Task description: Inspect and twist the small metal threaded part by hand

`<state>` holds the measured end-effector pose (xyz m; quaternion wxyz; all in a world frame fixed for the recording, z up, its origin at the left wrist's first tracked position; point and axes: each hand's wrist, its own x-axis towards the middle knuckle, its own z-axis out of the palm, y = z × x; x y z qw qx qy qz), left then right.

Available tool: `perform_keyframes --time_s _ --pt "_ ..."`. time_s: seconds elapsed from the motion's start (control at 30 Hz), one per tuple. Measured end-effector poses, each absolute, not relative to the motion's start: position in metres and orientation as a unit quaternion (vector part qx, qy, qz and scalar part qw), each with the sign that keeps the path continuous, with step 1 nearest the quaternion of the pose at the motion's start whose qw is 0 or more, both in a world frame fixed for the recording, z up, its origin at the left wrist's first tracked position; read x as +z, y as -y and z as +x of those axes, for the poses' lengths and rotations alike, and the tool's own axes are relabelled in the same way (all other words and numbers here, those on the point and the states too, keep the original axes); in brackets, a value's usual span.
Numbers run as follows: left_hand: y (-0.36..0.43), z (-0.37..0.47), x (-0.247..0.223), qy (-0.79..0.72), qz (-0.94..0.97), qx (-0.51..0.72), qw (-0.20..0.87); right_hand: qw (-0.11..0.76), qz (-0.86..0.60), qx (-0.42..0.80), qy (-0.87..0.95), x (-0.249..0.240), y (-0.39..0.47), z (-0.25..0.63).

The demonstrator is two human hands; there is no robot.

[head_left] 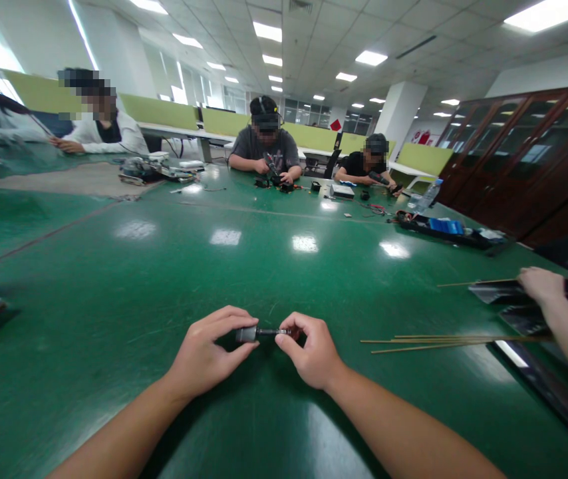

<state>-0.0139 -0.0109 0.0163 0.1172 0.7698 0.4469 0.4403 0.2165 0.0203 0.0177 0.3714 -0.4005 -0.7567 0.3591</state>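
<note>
My left hand (214, 346) pinches the thick grey end of a small tool-like piece (248, 334) between thumb and fingertips. A thin dark shaft runs from that end toward the right, roughly level above the green table (174, 266). At its far end my right hand (308, 346) is closed, with thumb and forefinger on a shiny metal-looking tip. The fingers cover part of this tip, so I cannot tell its exact shape or what kind of tool the piece is.
To the right, thin brown sticks (414, 340) lie near a co-worker's hand (543, 285) and black trays. Farther back are a long black tray with blue items (446, 226), a plastic bottle (429, 196) and a white box (342, 191). Several people sit around the table.
</note>
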Motion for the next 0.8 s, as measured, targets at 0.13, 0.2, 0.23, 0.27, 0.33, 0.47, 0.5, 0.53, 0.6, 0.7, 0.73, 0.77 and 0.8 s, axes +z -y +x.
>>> perform_keyframes --time_s 0.13,0.2,0.23,0.27,0.33,0.47,0.5,0.53,0.6,0.7,0.73,0.77,0.8 --pt "0.011 -0.015 0.016 -0.452 0.767 0.44 0.117 0.375 -0.402 0.363 0.752 0.018 -0.021 0.217" --pt "0.011 -0.015 0.017 -0.454 0.766 0.44 0.116 0.378 -0.401 0.362 0.752 0.018 -0.022 0.217" --pt "0.011 -0.015 0.017 -0.454 0.766 0.44 0.114 0.38 -0.401 0.36 0.752 0.018 -0.022 0.218" --pt "0.011 -0.016 0.017 -0.455 0.766 0.44 0.113 0.381 -0.401 0.36 0.751 0.018 -0.022 0.218" --pt "0.01 -0.016 0.016 -0.458 0.765 0.439 0.111 0.384 -0.401 0.364 0.748 0.017 -0.023 0.218" --pt "0.01 -0.016 0.016 -0.464 0.764 0.435 0.111 0.389 -0.4 0.372 0.742 0.017 -0.023 0.217" --pt "0.01 -0.016 0.017 -0.465 0.763 0.435 0.111 0.391 -0.399 0.372 0.741 0.017 -0.023 0.217" --pt "0.01 -0.016 0.017 -0.467 0.762 0.434 0.111 0.393 -0.399 0.372 0.74 0.017 -0.023 0.217" --pt "0.01 -0.017 0.017 -0.472 0.759 0.433 0.115 0.399 -0.398 0.375 0.736 0.017 -0.023 0.217" --pt "0.008 -0.018 0.017 -0.501 0.741 0.427 0.13 0.422 -0.4 0.411 0.702 0.014 -0.027 0.218" --pt "0.007 -0.019 0.016 -0.521 0.728 0.425 0.136 0.433 -0.398 0.439 0.679 0.011 -0.029 0.219" --pt "0.005 -0.019 0.015 -0.545 0.709 0.423 0.147 0.452 -0.393 0.471 0.648 0.009 -0.032 0.219" --pt "0.002 -0.018 0.014 -0.568 0.682 0.428 0.17 0.471 -0.387 0.496 0.618 0.006 -0.035 0.219"
